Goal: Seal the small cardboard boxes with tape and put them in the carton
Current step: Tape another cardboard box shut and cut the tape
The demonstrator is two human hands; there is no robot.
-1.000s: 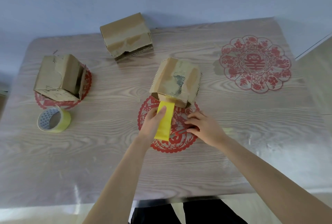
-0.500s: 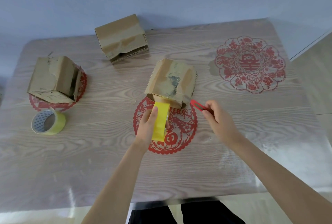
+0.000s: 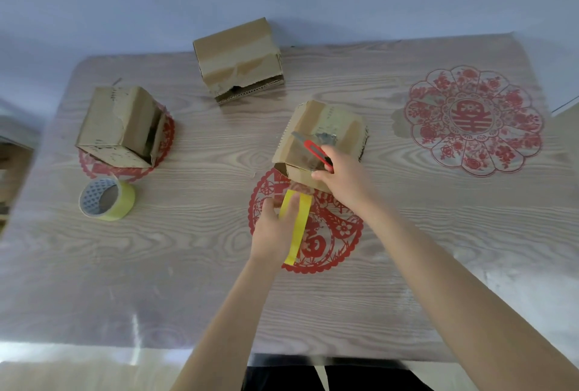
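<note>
Right hand (image 3: 341,180) fingers are gripping red knife (image 3: 315,150) above small box (image 3: 326,122) sitting centrally on desk (image 3: 188,259); left hand (image 3: 274,230) fingers are pinching yellow tape strip (image 3: 297,234). Risk: blade slipping, gouging cardboard or nicking fingers.

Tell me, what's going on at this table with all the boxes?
A person is taping small cardboard boxes shut. The left hand grips a yellow tape roll, its tape stretched to the middle box. The right hand holds a red utility knife, blade out, over that box, likely about to cut the tape. A back box, a left box and a second tape roll sit on the table.
</note>
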